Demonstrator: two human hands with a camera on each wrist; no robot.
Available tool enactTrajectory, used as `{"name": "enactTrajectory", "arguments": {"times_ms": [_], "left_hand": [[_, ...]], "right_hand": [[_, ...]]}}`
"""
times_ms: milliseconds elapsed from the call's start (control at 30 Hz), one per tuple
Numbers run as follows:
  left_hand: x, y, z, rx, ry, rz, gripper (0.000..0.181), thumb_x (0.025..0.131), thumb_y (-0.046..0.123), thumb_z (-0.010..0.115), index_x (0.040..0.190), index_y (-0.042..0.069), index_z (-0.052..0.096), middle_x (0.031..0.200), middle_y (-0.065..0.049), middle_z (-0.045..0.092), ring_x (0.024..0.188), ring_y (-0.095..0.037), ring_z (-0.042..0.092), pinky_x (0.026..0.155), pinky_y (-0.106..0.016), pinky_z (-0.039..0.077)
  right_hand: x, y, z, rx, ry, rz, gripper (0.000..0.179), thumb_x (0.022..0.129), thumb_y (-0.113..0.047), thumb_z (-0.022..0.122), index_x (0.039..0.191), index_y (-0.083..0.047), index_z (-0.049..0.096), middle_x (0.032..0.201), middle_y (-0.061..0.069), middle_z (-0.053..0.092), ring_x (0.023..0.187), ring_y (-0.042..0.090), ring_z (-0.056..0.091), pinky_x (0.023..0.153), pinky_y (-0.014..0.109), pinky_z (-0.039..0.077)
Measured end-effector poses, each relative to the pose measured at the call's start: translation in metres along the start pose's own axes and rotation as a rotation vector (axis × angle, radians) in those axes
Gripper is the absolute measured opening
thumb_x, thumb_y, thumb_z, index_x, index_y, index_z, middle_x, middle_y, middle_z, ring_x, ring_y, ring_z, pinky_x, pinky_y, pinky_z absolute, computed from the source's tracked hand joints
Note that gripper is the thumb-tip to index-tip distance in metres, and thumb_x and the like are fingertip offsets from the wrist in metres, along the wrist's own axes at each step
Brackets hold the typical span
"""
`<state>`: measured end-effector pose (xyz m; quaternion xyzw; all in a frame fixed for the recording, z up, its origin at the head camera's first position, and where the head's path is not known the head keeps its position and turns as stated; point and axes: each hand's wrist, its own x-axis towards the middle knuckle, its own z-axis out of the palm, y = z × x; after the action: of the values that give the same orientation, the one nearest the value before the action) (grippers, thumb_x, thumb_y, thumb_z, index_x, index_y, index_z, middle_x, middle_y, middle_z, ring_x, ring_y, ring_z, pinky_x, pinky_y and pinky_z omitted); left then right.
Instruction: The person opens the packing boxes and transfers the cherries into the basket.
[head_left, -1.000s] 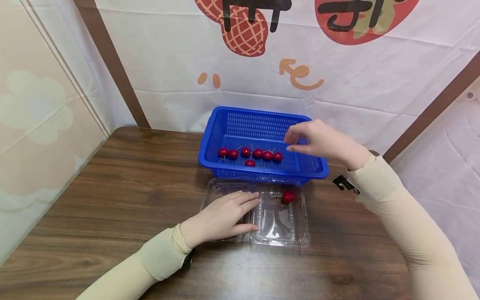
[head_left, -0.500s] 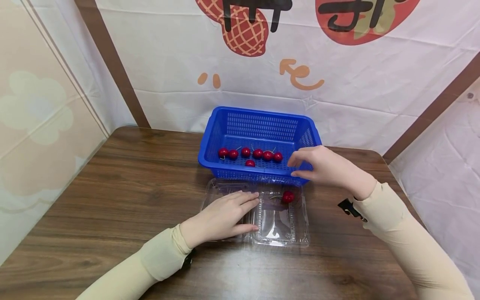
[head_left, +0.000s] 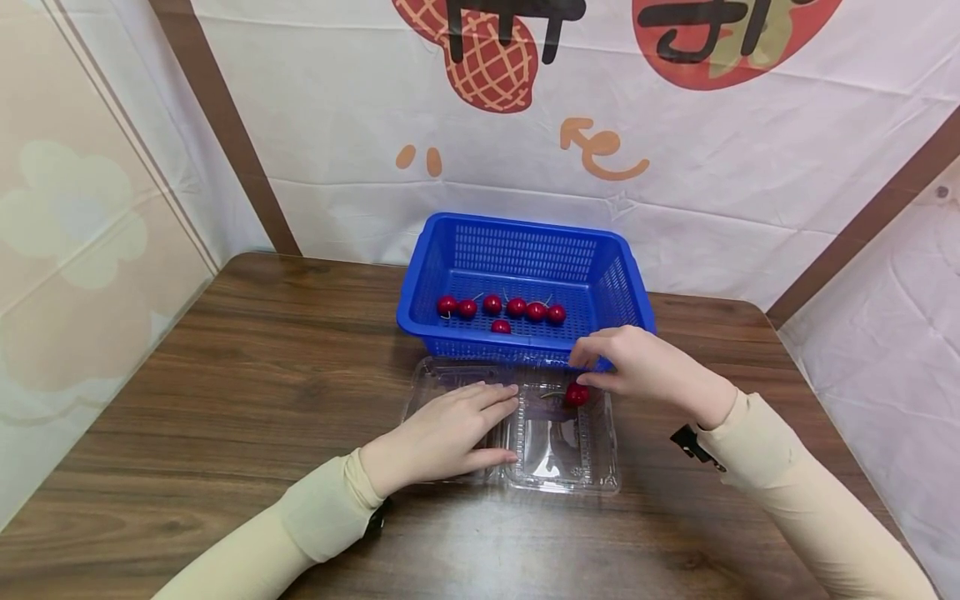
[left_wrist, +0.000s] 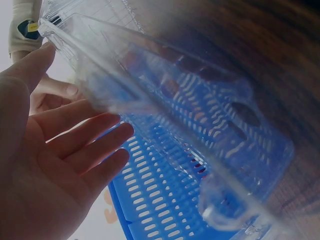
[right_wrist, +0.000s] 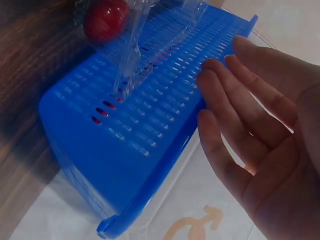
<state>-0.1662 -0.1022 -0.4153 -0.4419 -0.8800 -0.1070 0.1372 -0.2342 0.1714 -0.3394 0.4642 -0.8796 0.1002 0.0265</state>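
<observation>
My left hand (head_left: 450,429) lies with straight fingers over the left half of a clear plastic clamshell box (head_left: 551,462), which stands spread on the table. In the left wrist view its fingers (left_wrist: 100,145) are at the edge of the clear plastic. One red cherry (head_left: 576,394) with a stem sits in the box's right half. My right hand (head_left: 637,367) hovers over that half's far right corner, thumb beside the cherry in the head view. Nothing shows between its loosely bent fingers (right_wrist: 215,90) in the right wrist view. Several cherries (head_left: 516,307) lie in the blue basket.
The blue perforated basket (head_left: 525,341) stands right behind the clamshell box, near the table's back edge. Below both is a brown wooden table (head_left: 300,400). A printed white cloth (head_left: 337,125) hangs behind it.
My right hand has come down from over the basket's right side, toward me, to the cherry in the box. My left hand and the cherries have stayed in place.
</observation>
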Motion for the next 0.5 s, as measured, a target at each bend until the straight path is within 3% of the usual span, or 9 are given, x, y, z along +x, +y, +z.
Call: {"name": "enactTrajectory", "arguments": {"times_ms": [233,500], "left_hand": [[0.0,0.0,-0.001,0.001,-0.006,-0.004,0.066,0.089,0.054,0.057,0.13,0.002,0.057,0.136,-0.014,0.054,0.124,-0.028,0.053,0.108,-0.038,0.041],[0.0,0.0,-0.001,-0.003,-0.01,-0.007,0.066,0.089,0.054,0.057,0.13,0.002,0.056,0.136,-0.014,0.054,0.124,-0.028,0.053,0.108,-0.039,0.042]], "right_hand": [[-0.003,-0.003,0.009,-0.016,0.009,-0.009,0.017,0.079,-0.014,0.076,0.095,-0.011,0.069,0.091,-0.001,0.072,0.082,0.011,0.067,0.074,0.029,0.058],[-0.004,-0.006,0.025,-0.073,-0.034,0.013,0.012,0.081,-0.016,0.075,0.091,-0.014,0.07,0.083,-0.004,0.071,0.072,0.009,0.064,0.065,0.026,0.056]]}}
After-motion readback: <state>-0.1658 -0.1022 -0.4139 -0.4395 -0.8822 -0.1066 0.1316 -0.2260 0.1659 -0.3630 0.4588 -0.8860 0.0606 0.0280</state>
